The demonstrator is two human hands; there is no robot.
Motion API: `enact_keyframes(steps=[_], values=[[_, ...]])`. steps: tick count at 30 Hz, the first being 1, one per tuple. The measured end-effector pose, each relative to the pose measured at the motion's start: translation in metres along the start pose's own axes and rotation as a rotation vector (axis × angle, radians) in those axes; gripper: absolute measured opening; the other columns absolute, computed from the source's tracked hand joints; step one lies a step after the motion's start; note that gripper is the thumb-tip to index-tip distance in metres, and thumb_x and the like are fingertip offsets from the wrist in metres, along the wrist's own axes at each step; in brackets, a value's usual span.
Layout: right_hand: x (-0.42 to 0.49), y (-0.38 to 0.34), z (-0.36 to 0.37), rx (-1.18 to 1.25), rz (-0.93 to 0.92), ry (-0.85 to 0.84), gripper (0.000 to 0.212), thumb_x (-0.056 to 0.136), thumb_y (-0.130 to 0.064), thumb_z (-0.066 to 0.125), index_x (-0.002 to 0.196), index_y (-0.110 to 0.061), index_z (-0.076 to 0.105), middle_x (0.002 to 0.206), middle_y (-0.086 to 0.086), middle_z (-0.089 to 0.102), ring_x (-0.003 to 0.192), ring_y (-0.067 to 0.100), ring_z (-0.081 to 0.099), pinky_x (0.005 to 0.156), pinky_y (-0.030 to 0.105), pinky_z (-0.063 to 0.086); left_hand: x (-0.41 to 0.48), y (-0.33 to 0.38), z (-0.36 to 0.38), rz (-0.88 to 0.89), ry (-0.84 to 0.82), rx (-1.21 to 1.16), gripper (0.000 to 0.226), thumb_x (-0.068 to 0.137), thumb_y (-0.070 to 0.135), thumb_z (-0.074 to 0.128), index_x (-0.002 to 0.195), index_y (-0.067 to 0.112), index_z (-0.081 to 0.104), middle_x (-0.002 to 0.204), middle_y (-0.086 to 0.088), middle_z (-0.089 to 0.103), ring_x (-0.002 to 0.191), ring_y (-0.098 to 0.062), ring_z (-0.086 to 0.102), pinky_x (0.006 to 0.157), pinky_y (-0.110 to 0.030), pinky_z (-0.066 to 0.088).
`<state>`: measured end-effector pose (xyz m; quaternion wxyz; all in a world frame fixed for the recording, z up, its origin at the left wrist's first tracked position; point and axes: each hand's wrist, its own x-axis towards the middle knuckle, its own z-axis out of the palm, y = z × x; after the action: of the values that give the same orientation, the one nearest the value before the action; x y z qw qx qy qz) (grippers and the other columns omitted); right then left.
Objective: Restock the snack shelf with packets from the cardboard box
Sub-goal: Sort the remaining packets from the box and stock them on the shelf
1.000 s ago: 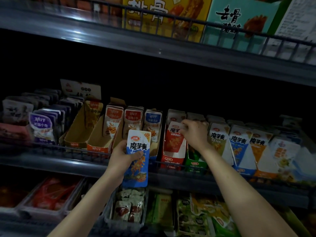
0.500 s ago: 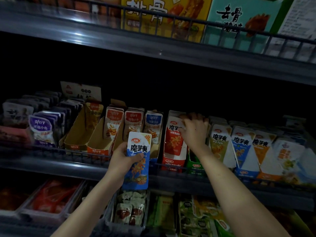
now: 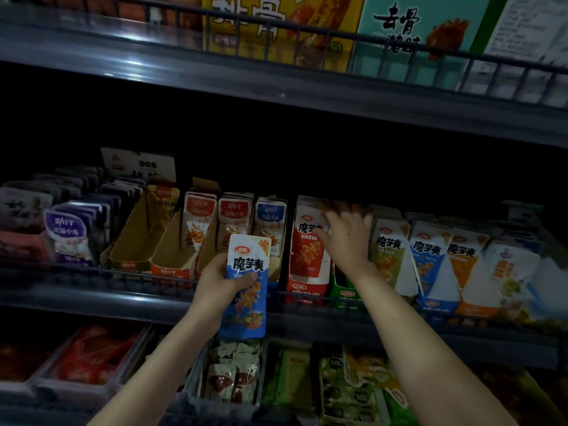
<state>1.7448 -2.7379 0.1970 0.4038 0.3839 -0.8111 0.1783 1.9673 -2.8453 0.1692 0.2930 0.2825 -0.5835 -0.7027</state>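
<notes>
My left hand (image 3: 216, 285) grips a blue-and-white snack packet (image 3: 247, 287) upright, in front of the middle shelf's wire rail (image 3: 92, 270). My right hand (image 3: 345, 238) reaches into the row behind the red packets (image 3: 307, 244), above the green display box (image 3: 345, 292). Its fingers are blurred and spread over the packet tops; whether they hold anything is unclear. The cardboard box is out of view.
Green, blue and orange packets (image 3: 427, 256) stand to the right. Half-empty cardboard display trays (image 3: 135, 244) and purple packets (image 3: 66, 235) sit to the left. An upper shelf (image 3: 276, 84) overhangs with large boxes. Trays of snacks (image 3: 233, 376) fill the lower shelf.
My right hand has moved from the front of the red packet up and deeper into the row behind it. My left hand with the blue packet has barely shifted.
</notes>
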Motion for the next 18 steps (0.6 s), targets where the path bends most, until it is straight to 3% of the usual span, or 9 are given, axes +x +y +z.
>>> enact_keyframes(steps=[3,5,8,10,13,16,18], values=[[-0.014,-0.004,-0.019,0.133,0.053,0.069,0.045,0.083,-0.047,0.058,0.114,-0.014,0.065,0.099,0.008,0.065,0.096,0.029,0.059,0.087,0.040,0.032,-0.005,0.002,0.007,0.015,-0.018,-0.007,0.030,0.079,-0.003,0.072,0.099,0.017,0.059,0.096,-0.005,0.071,0.086,-0.022,0.068,0.073,-0.036,0.054],[-0.030,-0.017,-0.046,0.464,0.164,-0.093,0.054,0.086,-0.051,0.056,0.129,-0.019,0.056,0.117,0.000,0.062,0.109,0.017,0.055,0.097,0.034,0.037,-0.010,0.003,0.014,0.022,-0.052,-0.007,0.032,0.077,-0.002,0.074,0.099,0.017,0.060,0.093,-0.002,0.073,0.083,-0.019,0.070,0.071,-0.034,0.054],[-0.053,-0.030,-0.081,1.017,0.393,-0.408,0.057,0.082,-0.028,0.072,0.133,-0.028,0.046,0.111,-0.007,0.064,0.101,0.005,0.060,0.086,0.019,0.050,-0.019,0.005,0.035,0.041,-0.166,0.019,0.032,0.074,-0.001,0.076,0.098,0.016,0.063,0.085,0.001,0.075,0.079,-0.017,0.071,0.066,-0.030,0.054],[-0.067,-0.024,-0.092,1.228,0.524,-0.505,0.043,0.082,-0.012,0.072,0.119,-0.025,0.055,0.104,0.001,0.070,0.094,0.014,0.067,0.079,0.027,0.056,-0.027,0.005,0.053,0.081,-0.237,0.057,0.032,0.073,-0.001,0.077,0.096,0.017,0.065,0.083,0.003,0.075,0.077,-0.013,0.071,0.064,-0.025,0.054],[-0.082,-0.005,-0.106,1.305,0.635,-0.515,0.024,0.082,-0.002,0.069,0.100,-0.017,0.065,0.096,0.004,0.073,0.087,0.020,0.070,0.071,0.035,0.058,-0.037,0.001,0.081,0.145,-0.315,0.146,0.031,0.072,0.003,0.079,0.093,0.021,0.065,0.085,0.005,0.074,0.079,-0.009,0.070,0.066,-0.022,0.054],[-0.091,0.025,-0.119,1.247,0.701,-0.410,0.024,0.080,0.000,0.070,0.092,-0.020,0.065,0.083,-0.004,0.074,0.077,0.012,0.070,0.061,0.025,0.055,-0.037,-0.007,0.103,0.199,-0.337,0.253,0.029,0.073,0.011,0.081,0.093,0.022,0.063,0.091,0.004,0.070,0.085,-0.011,0.067,0.071,-0.022,0.052],[-0.091,0.054,-0.130,1.214,0.760,-0.257,0.023,0.081,0.002,0.068,0.090,-0.020,0.065,0.083,-0.006,0.072,0.073,0.007,0.069,0.059,0.020,0.054,-0.033,-0.012,0.113,0.281,-0.269,0.372,0.027,0.075,0.017,0.080,0.093,0.026,0.061,0.095,0.005,0.066,0.090,-0.013,0.063,0.077,-0.026,0.051]])
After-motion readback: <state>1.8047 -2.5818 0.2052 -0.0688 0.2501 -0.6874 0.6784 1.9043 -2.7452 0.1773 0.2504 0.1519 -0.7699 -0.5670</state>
